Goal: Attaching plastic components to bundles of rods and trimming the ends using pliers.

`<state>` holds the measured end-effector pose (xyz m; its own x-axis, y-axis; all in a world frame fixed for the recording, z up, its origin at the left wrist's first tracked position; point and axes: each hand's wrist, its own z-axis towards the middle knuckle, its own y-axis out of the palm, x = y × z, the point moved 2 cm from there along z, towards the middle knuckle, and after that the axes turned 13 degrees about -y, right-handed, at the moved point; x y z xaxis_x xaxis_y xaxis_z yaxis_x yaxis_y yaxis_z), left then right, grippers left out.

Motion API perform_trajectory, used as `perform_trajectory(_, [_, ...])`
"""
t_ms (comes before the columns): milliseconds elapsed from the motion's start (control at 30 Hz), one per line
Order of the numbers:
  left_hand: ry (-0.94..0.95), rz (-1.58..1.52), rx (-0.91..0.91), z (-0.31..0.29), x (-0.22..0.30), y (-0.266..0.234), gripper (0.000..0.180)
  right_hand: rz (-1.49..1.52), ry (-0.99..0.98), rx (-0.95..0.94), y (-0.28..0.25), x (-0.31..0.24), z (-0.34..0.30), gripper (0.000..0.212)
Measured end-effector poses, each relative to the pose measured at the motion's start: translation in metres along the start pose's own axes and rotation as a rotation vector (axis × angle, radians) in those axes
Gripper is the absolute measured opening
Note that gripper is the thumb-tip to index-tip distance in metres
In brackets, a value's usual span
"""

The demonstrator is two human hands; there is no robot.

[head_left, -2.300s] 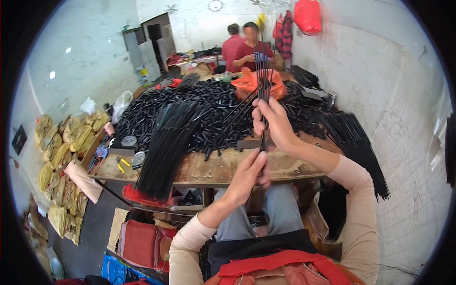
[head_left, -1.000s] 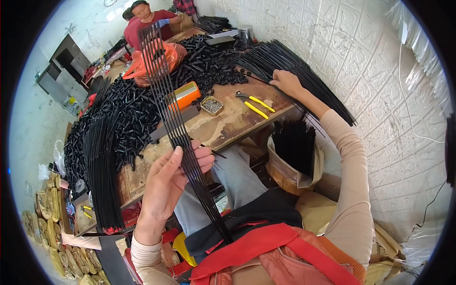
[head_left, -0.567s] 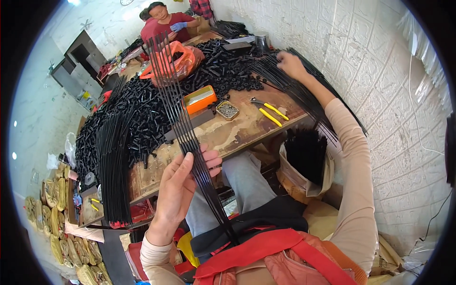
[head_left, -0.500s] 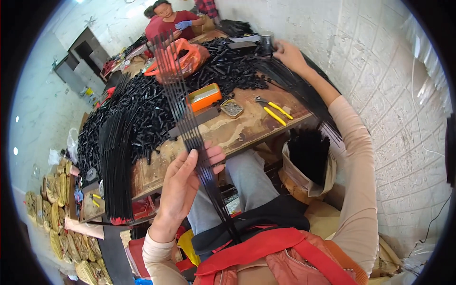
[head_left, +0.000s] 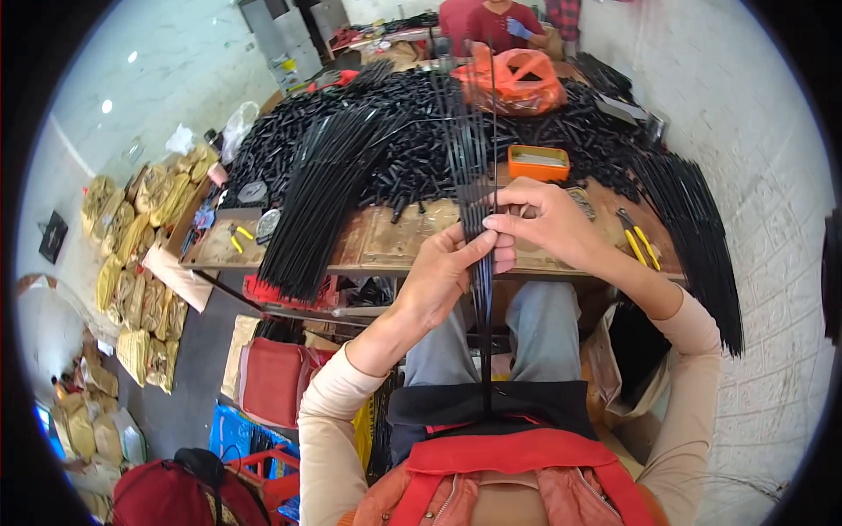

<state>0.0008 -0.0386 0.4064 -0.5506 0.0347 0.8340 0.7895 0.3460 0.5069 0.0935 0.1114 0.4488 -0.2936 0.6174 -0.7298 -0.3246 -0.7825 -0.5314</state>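
My left hand [head_left: 438, 272] is closed around a narrow bundle of thin black rods [head_left: 485, 329]. Their tops fan out above the table, and their lower ends reach down to my lap. Beside the bundle, my right hand [head_left: 557, 223] pinches a single thin black rod [head_left: 495, 114] between thumb and finger. That rod stands upright just right of the others, close to my left fingertips. One large pile of similar rods [head_left: 320, 193] lies to the left on the table, and another pile [head_left: 693, 228] hangs over the right edge.
Small black tubular parts [head_left: 403, 167] cover the back of the wooden table [head_left: 386, 237]. An orange box [head_left: 538, 163], a small tray [head_left: 581, 202], yellow-handled pliers [head_left: 643, 241] and a red plastic bag [head_left: 517, 83] are there. Across the table a person [head_left: 504, 31] wears a blue glove.
My right hand has come back from the rods at the far right and now holds one rod beside the bundle. The view has swung left; my left hand keeps its hold.
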Motion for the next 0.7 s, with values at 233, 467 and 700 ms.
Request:
perform_trajectory(233, [-0.002, 0.085, -0.042, -0.003, 0.003, -0.013, 0.032, 0.713, 0.037, 0.174, -0.001, -0.005, 0.048, 0.042])
perform_trajectory(467, [-0.072, -0.011, -0.268, -0.022, 0.009, -0.008, 0.045, 0.938, 0.073, -0.072, 0.009, -0.019, 0.036, 0.042])
perform_trajectory(700, [-0.101, 0.048, -0.239, -0.019, -0.001, -0.012, 0.043, 0.965, 0.143, -0.057, 0.012, -0.01, 0.029, 0.039])
